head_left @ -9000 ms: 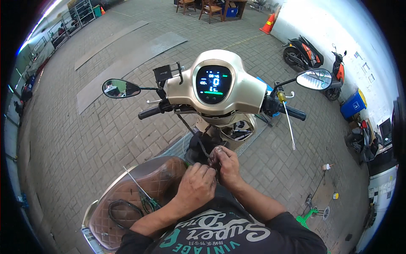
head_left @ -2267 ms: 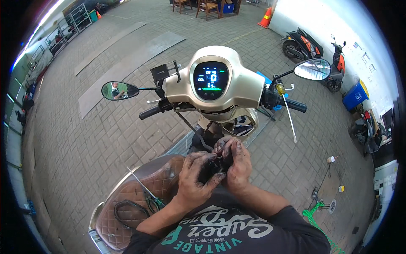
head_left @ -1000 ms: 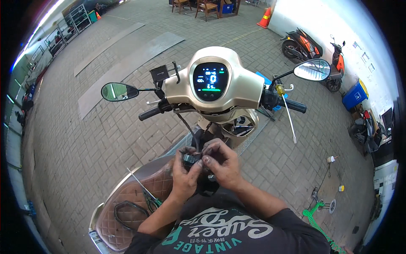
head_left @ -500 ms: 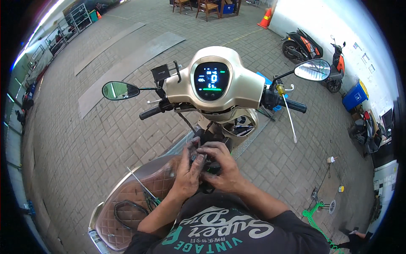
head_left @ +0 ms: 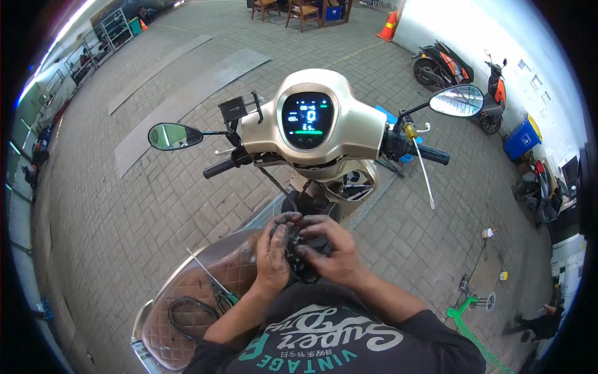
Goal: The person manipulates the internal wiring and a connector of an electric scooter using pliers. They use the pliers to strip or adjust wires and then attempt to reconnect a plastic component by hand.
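Observation:
A small black part with pale bits on it (head_left: 301, 265) is held between my hands, close to my shirt; its kind is unclear. My left hand (head_left: 274, 252) is closed around its left side, thumb up. From the right, my right hand (head_left: 331, 248) grips it with curled fingers and thumb. In front stands a gold scooter (head_left: 355, 140) with its dashboard (head_left: 308, 118) lit. A dark cable (head_left: 274, 181) drops from under the handlebar toward my hands; its lower end is hidden. A screwdriver with a yellow handle (head_left: 409, 129) hangs by the right grip.
On the brown quilted seat (head_left: 156, 311) at left lie a green-handled screwdriver (head_left: 232, 298) and a black loop (head_left: 187, 315). A coiled green hose (head_left: 461, 318) lies on the floor at right, near a cup (head_left: 486, 234). Another person (head_left: 541, 323) shows at the lower right edge.
My fingers have shifted on the black part, and more of it shows between my hands. The person at the lower right has come further into view.

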`<act>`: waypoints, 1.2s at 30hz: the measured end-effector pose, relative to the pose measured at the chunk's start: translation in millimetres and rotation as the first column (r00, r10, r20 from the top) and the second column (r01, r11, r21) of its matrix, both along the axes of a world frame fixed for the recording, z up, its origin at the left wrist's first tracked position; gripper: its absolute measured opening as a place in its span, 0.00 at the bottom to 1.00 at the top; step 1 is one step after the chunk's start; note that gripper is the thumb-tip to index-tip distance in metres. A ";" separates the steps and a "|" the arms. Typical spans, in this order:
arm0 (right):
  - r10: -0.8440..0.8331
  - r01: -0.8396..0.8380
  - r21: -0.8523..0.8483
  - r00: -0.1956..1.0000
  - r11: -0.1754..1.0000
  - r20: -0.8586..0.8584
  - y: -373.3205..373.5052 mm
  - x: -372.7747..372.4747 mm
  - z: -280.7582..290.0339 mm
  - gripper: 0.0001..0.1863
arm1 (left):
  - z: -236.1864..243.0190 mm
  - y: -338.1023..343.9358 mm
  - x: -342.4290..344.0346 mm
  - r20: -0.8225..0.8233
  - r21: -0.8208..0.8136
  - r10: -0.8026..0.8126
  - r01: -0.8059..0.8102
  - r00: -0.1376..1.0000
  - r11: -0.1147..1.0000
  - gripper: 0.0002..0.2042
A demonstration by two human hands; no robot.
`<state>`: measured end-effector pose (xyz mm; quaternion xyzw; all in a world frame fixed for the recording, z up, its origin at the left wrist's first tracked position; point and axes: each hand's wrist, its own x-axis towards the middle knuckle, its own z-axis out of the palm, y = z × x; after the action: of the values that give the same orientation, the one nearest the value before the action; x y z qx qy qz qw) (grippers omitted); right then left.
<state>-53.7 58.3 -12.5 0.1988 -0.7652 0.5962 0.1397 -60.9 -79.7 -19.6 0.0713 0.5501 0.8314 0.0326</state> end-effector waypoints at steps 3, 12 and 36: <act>-0.083 0.089 0.043 0.988 0.995 -0.132 -11.0 5.6 0.2 0.18 | -6.1 0.5 0.6 -0.006 -0.001 0.068 -0.068 0.998 0.998 0.16; -0.005 0.010 -0.120 0.999 0.993 0.039 -11.4 4.0 0.7 0.19 | -0.2 2.0 0.6 -0.017 -0.019 0.094 -0.094 0.995 0.995 0.16; 0.086 -0.068 -0.149 0.990 0.986 0.116 -5.4 0.0 2.2 0.17 | 4.3 -9.0 -2.6 -0.015 0.056 -0.092 0.093 0.996 0.994 0.17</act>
<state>-53.8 52.9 -10.4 0.1810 -0.7187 0.6661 0.0836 -63.5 -88.7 -15.3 0.1029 0.5225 0.8439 0.0654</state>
